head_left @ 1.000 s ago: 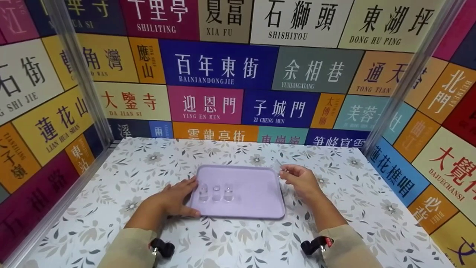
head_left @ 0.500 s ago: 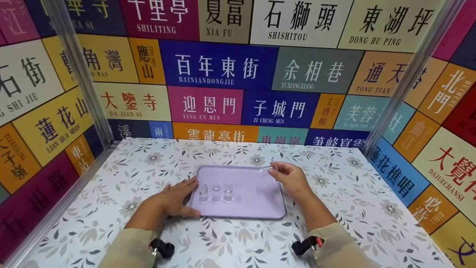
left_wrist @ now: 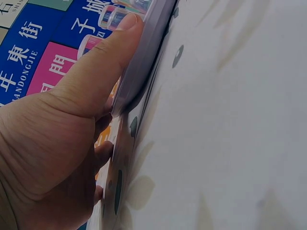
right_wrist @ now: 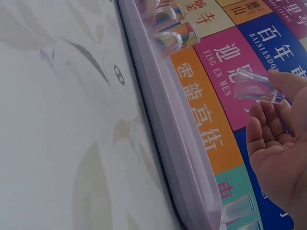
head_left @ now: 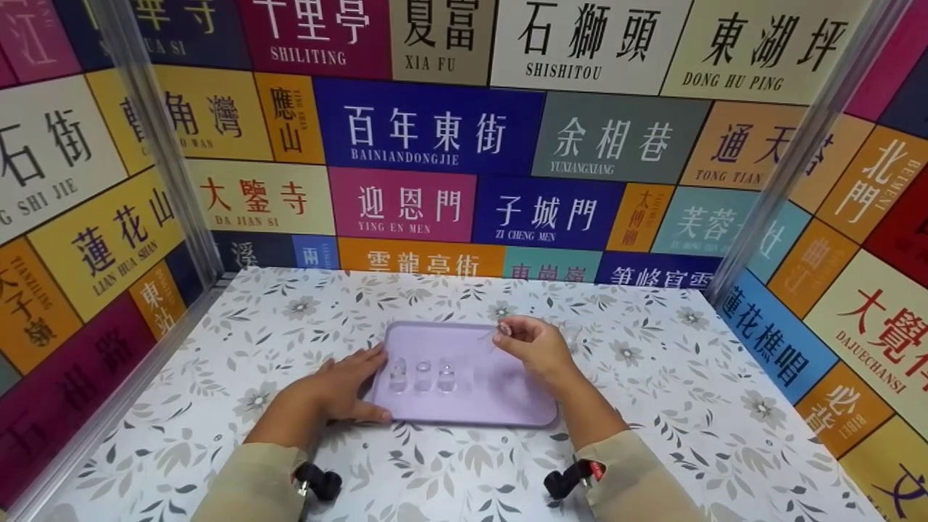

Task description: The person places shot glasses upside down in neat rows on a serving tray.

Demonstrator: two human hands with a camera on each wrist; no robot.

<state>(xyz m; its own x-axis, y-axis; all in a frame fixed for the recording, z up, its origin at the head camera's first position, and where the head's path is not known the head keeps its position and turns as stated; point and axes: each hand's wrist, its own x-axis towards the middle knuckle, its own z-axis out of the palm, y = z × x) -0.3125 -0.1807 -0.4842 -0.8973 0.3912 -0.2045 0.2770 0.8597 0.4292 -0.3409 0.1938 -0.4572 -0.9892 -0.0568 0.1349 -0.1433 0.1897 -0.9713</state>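
Clear cup [right_wrist: 252,87]: being pinched in the fingers [right_wrist: 259,117] of the right hand [head_left: 536,351], hovering above the far right part of a lilac tray [head_left: 464,404]. Three similar cups [head_left: 423,378]: standing in a row on the tray's left half. Left hand [head_left: 337,391]: resting with uncurled fingers at the tray's left edge, touching the rim. Tray: lying on a floral-patterned surface [head_left: 449,471].
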